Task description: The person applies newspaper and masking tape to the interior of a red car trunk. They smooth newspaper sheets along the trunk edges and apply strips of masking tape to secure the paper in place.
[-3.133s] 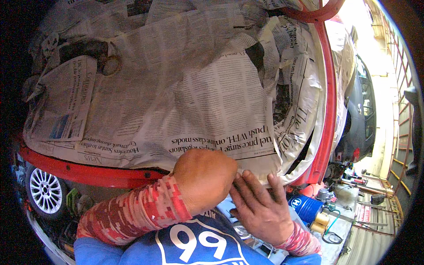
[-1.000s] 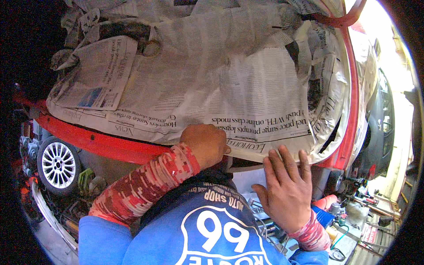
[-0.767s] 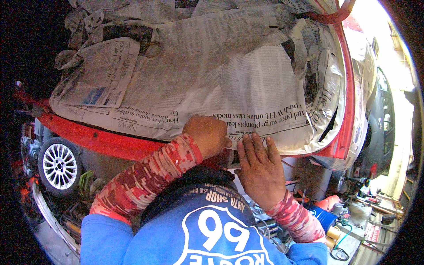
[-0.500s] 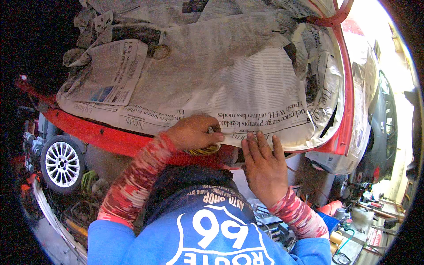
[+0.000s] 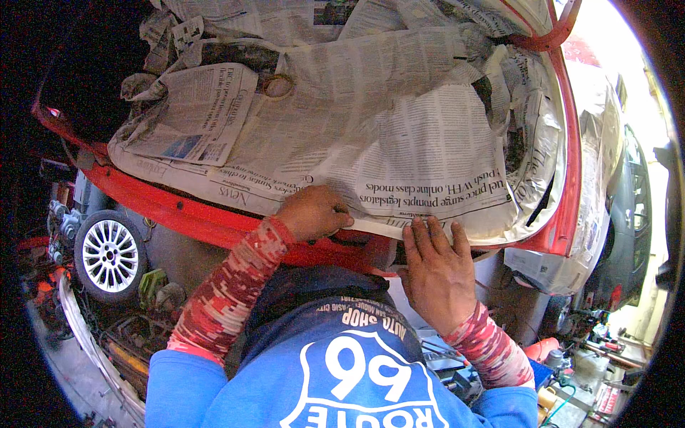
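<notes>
Overlapping newspaper sheets (image 5: pixel 335 135) cover the opening of a red car body (image 5: pixel 193 220) in front of me. My left hand (image 5: pixel 311 214) is closed at the near edge of the paper, fingertips curled together with the thumb. What it pinches is hidden. To its right, my right hand (image 5: pixel 441 274) lies flat with fingers stretched out, the fingertips pressing on the paper's near border along the red edge. A tan ring like a tape roll (image 5: pixel 290 87) rests on the sheets farther back, left of centre.
A silver-spoked wheel (image 5: pixel 110 255) stands at the left, beside greasy car parts. At the right are a paper-and-plastic-wrapped car part (image 5: pixel 553 269) and a dark car (image 5: pixel 633 207). Tools and containers (image 5: pixel 589 367) crowd the lower right. A red hinge arm (image 5: pixel 553 36) juts in at the top right.
A yellowish tape roll seen under my left hand half a second ago no longer shows. The left fingers have curled in tighter. My right hand stays on the paper's edge; the view has shifted slightly.
</notes>
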